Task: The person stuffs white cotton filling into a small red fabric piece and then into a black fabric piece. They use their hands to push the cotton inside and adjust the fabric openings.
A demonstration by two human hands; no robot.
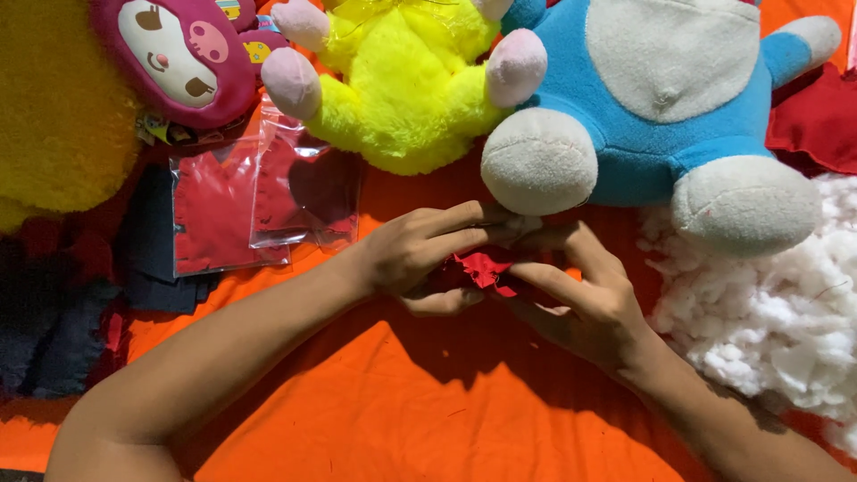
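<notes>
The small red fabric piece [483, 267] sat between your two hands, low over the orange cloth [428, 419], just below the blue plush toy's [665, 89] near white foot; its edges looked ragged, its exact shape was hard to tell. Your left hand [420, 250] lay over it from the left, fingers stretched across the top and thumb tucked beneath, pinching the fabric; your right hand [580, 290] met it from the right, fingertips closed on the same piece, so both hands were gripping it, neither slack. Both forearms ran in from the lower edge, throwing a shadow on the cloth.

Outward from there: the blue plush toy lay on its back above your hands, white belly up; a yellow plush toy [402, 80] with pink paws lay beside it to the left, the two touching; a pink-hooded doll face [178, 54] sat further left, next to a large yellow furry mass [54, 107]. Two clear plastic bags [259, 192] holding red pieces overlapped left of your left hand, near but apart. A heap of white stuffing [768, 312] lay right of your right wrist; dark blue and red fabric [71, 303] was piled at the far left.
</notes>
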